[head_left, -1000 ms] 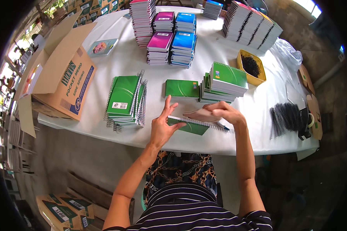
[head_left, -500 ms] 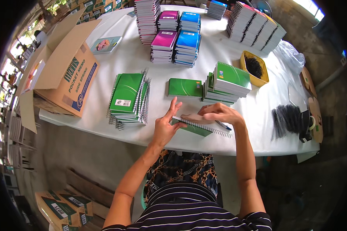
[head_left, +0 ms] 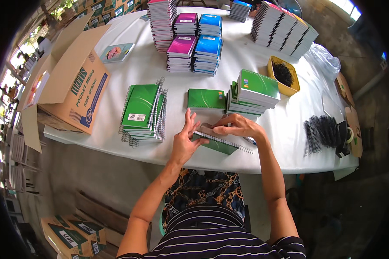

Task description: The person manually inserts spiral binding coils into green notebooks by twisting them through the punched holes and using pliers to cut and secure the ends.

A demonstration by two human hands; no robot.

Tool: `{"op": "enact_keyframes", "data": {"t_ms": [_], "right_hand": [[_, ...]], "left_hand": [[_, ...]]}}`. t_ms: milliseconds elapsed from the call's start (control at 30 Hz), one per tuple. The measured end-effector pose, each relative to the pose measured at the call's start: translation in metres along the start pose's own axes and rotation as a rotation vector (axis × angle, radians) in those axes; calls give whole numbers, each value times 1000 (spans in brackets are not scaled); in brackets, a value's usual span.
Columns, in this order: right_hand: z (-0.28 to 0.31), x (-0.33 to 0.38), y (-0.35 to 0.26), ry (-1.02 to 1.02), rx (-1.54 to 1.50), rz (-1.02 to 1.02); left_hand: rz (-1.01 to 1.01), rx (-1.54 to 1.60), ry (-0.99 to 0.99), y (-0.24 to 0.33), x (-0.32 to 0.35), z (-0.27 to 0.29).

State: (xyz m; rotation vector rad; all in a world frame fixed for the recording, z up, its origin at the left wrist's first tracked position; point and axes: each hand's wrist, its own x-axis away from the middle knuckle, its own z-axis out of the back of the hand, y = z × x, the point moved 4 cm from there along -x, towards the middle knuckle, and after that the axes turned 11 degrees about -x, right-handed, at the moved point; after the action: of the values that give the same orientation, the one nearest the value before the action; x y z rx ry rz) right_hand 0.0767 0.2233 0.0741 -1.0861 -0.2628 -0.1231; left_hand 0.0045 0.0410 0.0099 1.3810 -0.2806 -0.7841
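Note:
My left hand (head_left: pixel 185 140) grips a green notebook (head_left: pixel 220 146) at its left end, thumb on the near side and index finger stretched upward. The notebook stands tilted with its punched edge up, and a wire spiral (head_left: pixel 245 149) runs along that edge, its loose end sticking out past the right corner. My right hand (head_left: pixel 238 126) is closed on a flat brownish piece (head_left: pixel 206 129), held against the spiral near my left fingers; its material I cannot make out. A pen (head_left: pixel 250 140), partly hidden, lies behind the spiral's loose end.
Left stand green notebooks with spirals (head_left: pixel 140 108) and an open carton (head_left: pixel 75 90). Beyond my hands are a single green notebook (head_left: pixel 206 98), a green stack (head_left: pixel 257 90) and a yellow tub (head_left: pixel 296 86) of black pieces. Black coils (head_left: pixel 322 134) lie right; purple and blue stacks (head_left: pixel 208 45) stand far.
My right hand has moved left along the spiral with the brownish piece. The spiral's loose end sticks out a little less on the right. My left hand keeps its grip.

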Motion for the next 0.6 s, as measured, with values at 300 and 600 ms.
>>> {"op": "enact_keyframes", "data": {"t_ms": [300, 600], "right_hand": [[71, 129, 48, 509, 316, -207], [-24, 70, 69, 760, 739, 167]], "left_hand": [[179, 121, -441, 3, -6, 10], [-79, -94, -197, -9, 14, 22]]}}
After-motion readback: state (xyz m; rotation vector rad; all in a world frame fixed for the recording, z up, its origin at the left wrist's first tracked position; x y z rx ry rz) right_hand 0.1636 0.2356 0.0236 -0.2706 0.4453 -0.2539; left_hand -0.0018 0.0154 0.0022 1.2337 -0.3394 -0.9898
